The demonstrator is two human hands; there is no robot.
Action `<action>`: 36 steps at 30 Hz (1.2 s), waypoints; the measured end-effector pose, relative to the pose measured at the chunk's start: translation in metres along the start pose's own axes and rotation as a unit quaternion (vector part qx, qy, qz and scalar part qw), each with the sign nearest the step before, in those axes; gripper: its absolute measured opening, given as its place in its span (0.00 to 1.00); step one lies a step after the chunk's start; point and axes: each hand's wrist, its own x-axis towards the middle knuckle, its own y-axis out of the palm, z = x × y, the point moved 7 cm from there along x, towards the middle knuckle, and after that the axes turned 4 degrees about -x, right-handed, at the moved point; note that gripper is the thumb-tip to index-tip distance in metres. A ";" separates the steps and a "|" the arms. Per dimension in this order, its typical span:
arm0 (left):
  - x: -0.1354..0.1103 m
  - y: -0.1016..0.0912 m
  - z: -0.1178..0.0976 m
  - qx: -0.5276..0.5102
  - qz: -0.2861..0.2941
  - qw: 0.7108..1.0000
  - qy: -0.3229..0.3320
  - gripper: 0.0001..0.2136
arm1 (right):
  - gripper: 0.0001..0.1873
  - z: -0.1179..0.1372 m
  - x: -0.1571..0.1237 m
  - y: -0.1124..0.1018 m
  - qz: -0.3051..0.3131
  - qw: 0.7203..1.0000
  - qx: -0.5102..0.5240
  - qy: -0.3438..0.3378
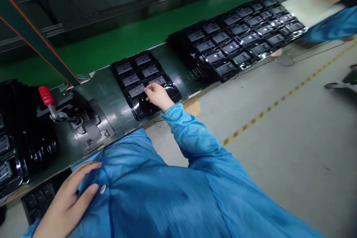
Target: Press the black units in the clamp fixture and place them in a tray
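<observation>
My right hand (pixel 157 95) reaches over a black plastic tray (pixel 142 113) on the bench. Its fingers are closed at the right end of a dark rectangular casing (pixel 136 90), which lies in the tray's third row. Several similar casings fill the pockets above, while the pockets nearest me hold nothing. My left hand (pixel 71 195) hangs in front of the blue coat (pixel 156 193), with its fingers apart and nothing in it. Left of the tray stands a metal fixture (pixel 96 126) with a red-handled toggle clamp (pixel 46 96).
Stacked black trays (pixel 200 61) with casings stand to the right along the bench (pixel 104 85). More trays (pixel 36 137) are piled at the left. A keyboard (pixel 39 197) sits below the bench edge. Another person's blue sleeve (pixel 331 26) shows at far right.
</observation>
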 end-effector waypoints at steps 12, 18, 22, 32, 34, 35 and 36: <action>-0.125 -0.157 0.025 0.146 -0.229 0.956 -0.113 0.12 | 0.09 0.058 -0.148 0.061 0.105 0.917 -0.097 -0.373; -0.113 -0.244 0.050 0.249 -0.348 0.896 -0.117 0.16 | 0.13 0.043 -0.224 0.156 0.396 0.822 -0.042 -0.407; -0.079 -0.249 0.073 0.308 -0.275 0.908 -0.071 0.18 | 0.12 0.062 -0.230 0.167 0.379 0.823 -0.059 -0.419; -0.023 -0.233 0.076 0.342 -0.103 0.934 -0.018 0.24 | 0.12 0.079 -0.249 0.174 0.390 0.809 -0.036 -0.439; -0.022 -0.233 0.075 0.336 -0.092 0.937 -0.025 0.24 | 0.13 0.074 -0.247 0.172 0.386 0.817 -0.037 -0.428; -0.021 -0.234 0.075 0.333 -0.088 0.938 -0.032 0.25 | 0.13 0.072 -0.245 0.171 0.384 0.820 -0.036 -0.423; -0.020 -0.235 0.075 0.331 -0.087 0.939 -0.042 0.25 | 0.13 0.071 -0.245 0.170 0.383 0.823 -0.032 -0.419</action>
